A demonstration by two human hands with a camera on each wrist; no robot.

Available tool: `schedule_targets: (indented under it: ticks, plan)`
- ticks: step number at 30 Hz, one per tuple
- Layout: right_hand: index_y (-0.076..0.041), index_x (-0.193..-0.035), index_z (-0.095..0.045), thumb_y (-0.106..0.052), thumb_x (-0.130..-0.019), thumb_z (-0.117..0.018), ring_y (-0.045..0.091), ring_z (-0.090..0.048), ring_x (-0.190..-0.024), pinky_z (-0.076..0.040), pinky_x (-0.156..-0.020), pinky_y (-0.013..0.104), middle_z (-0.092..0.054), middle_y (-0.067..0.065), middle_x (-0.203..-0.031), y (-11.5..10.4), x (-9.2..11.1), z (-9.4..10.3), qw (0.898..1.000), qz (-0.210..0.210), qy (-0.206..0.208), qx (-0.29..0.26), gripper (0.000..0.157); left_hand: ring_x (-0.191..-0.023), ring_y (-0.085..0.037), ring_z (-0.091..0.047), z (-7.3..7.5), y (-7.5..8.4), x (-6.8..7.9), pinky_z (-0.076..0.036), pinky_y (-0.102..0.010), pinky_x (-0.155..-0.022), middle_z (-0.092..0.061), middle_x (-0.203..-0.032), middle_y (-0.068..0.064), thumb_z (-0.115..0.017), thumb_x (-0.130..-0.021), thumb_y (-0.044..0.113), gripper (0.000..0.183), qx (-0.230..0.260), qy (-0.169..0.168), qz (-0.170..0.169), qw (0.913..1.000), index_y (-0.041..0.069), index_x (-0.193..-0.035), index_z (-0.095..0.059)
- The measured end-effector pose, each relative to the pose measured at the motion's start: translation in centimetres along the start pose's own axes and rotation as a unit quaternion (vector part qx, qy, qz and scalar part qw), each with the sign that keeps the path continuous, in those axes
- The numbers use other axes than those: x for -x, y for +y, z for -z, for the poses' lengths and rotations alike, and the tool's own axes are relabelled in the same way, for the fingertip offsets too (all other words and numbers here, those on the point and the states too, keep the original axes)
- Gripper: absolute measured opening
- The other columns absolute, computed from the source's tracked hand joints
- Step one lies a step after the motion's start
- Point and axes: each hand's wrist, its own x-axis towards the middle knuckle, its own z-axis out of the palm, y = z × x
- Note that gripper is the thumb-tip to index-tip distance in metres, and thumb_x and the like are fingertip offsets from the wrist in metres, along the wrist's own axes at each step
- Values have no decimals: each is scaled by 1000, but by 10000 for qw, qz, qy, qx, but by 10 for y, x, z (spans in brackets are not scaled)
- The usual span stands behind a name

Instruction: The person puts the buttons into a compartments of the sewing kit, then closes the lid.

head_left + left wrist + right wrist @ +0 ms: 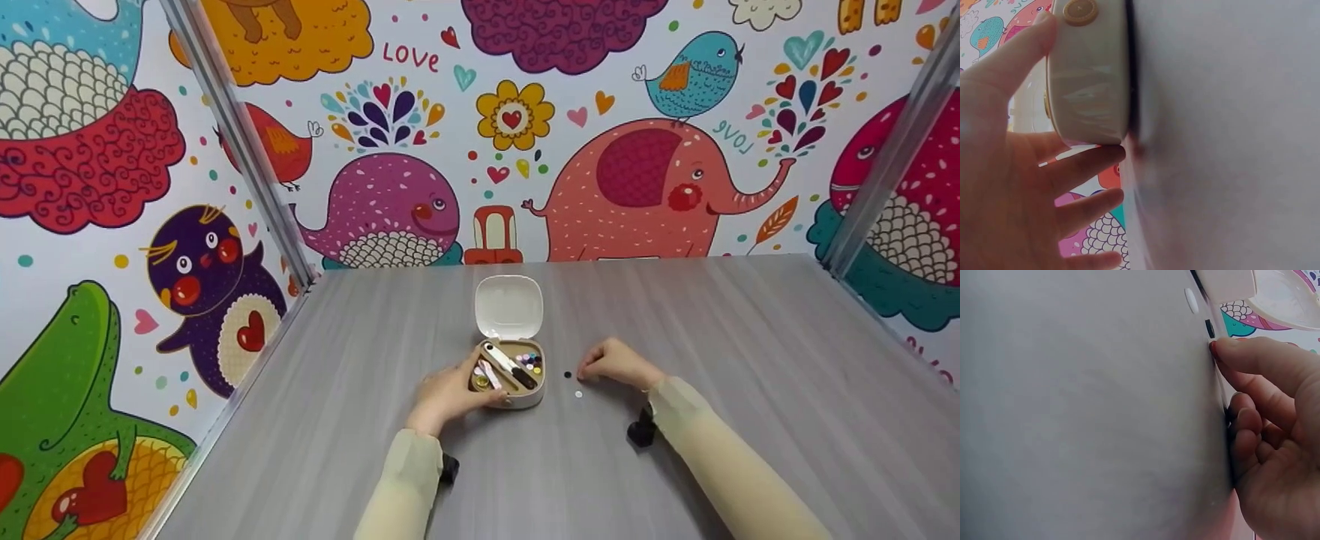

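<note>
A small white sewing box [517, 403] stands on the table with its lid [509, 306] raised. My left hand [448, 391] grips its left side, thumb at the front and fingers round the side wall. Inside lie a long white-and-black tool [510, 365], a pinkish-white piece [489, 373] and several coloured buttons [529, 362]. To the right of the box, my right hand [616, 365] pinches a small red button [1214, 349] between thumb and forefinger, low at the tabletop. Close by lie a black button [568, 374] and a white button [578, 394].
The grey table [360, 337] runs back to a wall [420, 112] printed with cartoon animals. Metal posts rise at the back left and right corners. A black wrist camera [641, 429] sits below the right sleeve.
</note>
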Motion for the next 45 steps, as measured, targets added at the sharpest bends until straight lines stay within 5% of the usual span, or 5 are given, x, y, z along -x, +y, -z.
schedule_targets:
  ticks: [14, 22, 31, 45]
  plan:
    - [1, -81, -76, -7, -82, -71, 7, -45, -56, -38, -52, 22, -58, -5, -65, -4, 0, 9, 9995, -271, -47, -134, 10, -119, -41, -53, 1, 2, 0, -39, -55, -98, -51, -140, -17, -66, -76, 68, 99, 24, -69, 55, 10000, 16, -153, -32]
    - [3, -86, -76, -9, -83, -71, 12, -54, -64, -45, -59, 26, -69, 5, -73, -1, 2, 23, 9981, -490, 43, -367, 13, -115, -42, -56, -1, 1, 1, -42, -56, -94, -54, -136, -20, -67, -74, 70, 100, 82, -18, 71, 9999, 19, -153, -33]
    - [5, -88, -75, -7, -84, -68, 19, -58, -70, -47, -65, 32, -71, 17, -85, -14, 2, 37, 9987, -282, 153, -405, 14, -106, -40, -61, 1, 1, 2, -45, -54, -89, -60, -126, -23, -67, -75, 69, 99, -104, 16, -12, 9999, 16, -152, -35]
    - [2, -93, -75, -13, -87, -68, 23, -52, -74, -41, -59, 25, -69, 2, -84, -27, -1, 51, 9990, -372, 239, -73, 17, -110, -42, -58, 0, 1, 1, -44, -55, -91, -58, -129, -23, -68, -75, 68, 98, 63, -32, 69, 10000, 17, -153, -33]
